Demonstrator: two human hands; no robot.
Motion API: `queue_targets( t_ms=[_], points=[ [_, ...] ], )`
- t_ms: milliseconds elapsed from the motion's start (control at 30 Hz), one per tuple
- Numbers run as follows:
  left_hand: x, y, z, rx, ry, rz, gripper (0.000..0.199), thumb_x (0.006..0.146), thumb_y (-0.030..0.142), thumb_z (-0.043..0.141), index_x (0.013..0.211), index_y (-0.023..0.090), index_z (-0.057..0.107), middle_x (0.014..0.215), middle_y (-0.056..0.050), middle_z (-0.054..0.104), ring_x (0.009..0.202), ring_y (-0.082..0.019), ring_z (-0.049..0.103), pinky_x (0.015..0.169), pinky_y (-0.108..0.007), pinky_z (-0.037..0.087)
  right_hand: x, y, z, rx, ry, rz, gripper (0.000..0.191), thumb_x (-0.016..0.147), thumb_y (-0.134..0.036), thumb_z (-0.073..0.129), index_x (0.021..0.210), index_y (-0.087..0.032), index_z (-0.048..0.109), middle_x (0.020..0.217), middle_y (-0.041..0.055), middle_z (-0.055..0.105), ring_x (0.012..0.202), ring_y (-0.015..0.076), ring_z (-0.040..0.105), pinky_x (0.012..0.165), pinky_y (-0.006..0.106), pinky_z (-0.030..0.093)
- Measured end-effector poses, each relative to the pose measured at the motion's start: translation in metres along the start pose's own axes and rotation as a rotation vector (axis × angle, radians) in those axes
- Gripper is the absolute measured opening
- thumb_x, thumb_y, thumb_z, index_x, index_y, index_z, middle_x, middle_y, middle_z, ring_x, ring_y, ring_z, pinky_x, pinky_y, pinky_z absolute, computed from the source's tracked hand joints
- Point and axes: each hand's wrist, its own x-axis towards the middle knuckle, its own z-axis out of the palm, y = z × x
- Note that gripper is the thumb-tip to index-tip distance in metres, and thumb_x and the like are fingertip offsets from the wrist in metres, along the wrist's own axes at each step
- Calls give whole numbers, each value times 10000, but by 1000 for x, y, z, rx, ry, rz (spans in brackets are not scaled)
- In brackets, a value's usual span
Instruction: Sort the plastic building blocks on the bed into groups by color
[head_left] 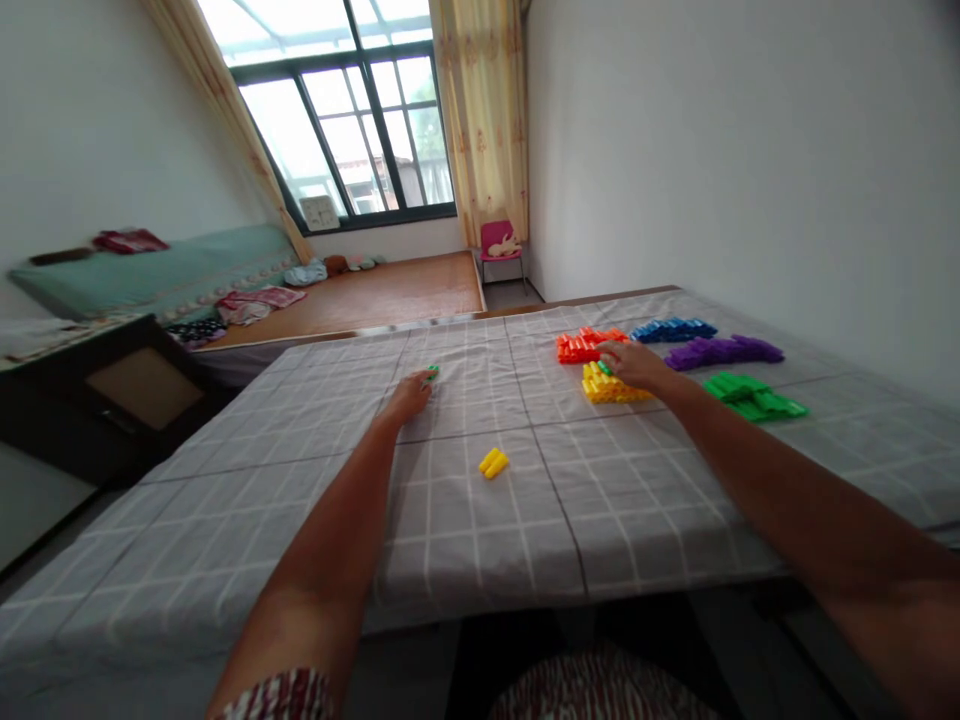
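My left hand (411, 396) rests low over the left middle of the checked cloth, its fingers closed on a small green piece (433, 371). On the right, my right hand (626, 362) is over the yellow pile (616, 388), beside the red pile (581, 346), with a green piece (604, 368) at its fingertips. Two yellow pieces (493, 463) lie side by side on the cloth between my forearms. Behind and right of my right hand are a blue pile (673, 330), a purple pile (724, 351) and a green pile (754, 397).
The grey checked cloth (480, 540) covers the table, whose near edge runs below my forearms. Past its far edge stands a bed with a brown mat (405, 285). A pink chair (501, 240) and a dark cabinet (142, 390) are farther off. A wall borders the right side.
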Motion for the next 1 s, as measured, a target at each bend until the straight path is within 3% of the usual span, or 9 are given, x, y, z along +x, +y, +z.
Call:
queue_targets(
  t_ms=[133,300,367,433,600,667,833,933,1000],
  points=[
    [-3,-14,6,-26,83,-68,493,783,84,459,1232,201,625,1221,-47,659,1116,-187,588,1001,-298,427,8,16,5,-66,-137,43,335,797,-407,579,1008,-183,711,985,85,726,871,227,652,744,297,474],
    [-1,-32,-5,-59,206,-184,493,795,77,428,1243,159,615,1230,-70,653,1076,-186,609,993,-305,436,17,17,-3,37,-10,15,311,745,-401,603,962,-209,714,930,66,720,783,208,647,675,294,472],
    [3,-31,-5,-48,171,-184,484,805,96,434,1253,153,607,1220,-77,658,1100,-195,602,999,-312,433,19,1,-10,103,56,-17,320,754,-414,599,961,-197,709,954,85,713,805,214,643,692,305,479],
    [9,-24,-1,-18,109,-117,496,795,102,456,1266,165,597,1249,-77,641,1155,-200,575,1021,-318,416,14,-28,-14,225,31,-65,318,782,-437,586,934,-183,701,940,92,710,802,201,642,696,295,483],
    [29,-5,8,129,-55,58,529,684,35,506,1166,191,660,1308,-88,600,1266,-214,494,1090,-334,330,-22,-107,5,492,-387,-117,336,848,-490,535,844,-169,635,722,42,690,580,132,604,552,232,440],
    [34,-3,6,160,-91,46,491,650,47,539,1090,199,695,1240,-83,643,1212,-227,536,1061,-326,359,-34,-120,14,454,-445,-99,312,853,-478,543,847,-176,625,694,29,684,547,126,589,525,226,412],
    [34,-7,-4,187,-134,24,406,653,142,591,1031,226,712,1074,-52,714,1033,-230,623,922,-285,457,-42,-111,13,321,-374,-173,299,872,-448,537,908,-184,674,862,65,712,727,174,637,643,265,447],
    [30,-8,-7,211,-141,23,401,653,173,595,1031,234,712,1066,-58,716,992,-235,638,881,-284,473,-42,-105,3,351,-392,-354,347,813,-353,639,1125,-203,657,1113,84,683,946,210,629,819,314,458],
    [29,-6,-8,245,-142,12,412,640,187,601,1033,242,710,1073,-60,713,987,-238,640,867,-285,476,-44,-106,-1,347,-417,-500,377,796,-238,647,1173,-214,643,1164,74,667,1039,213,598,917,338,424]
  ],
)
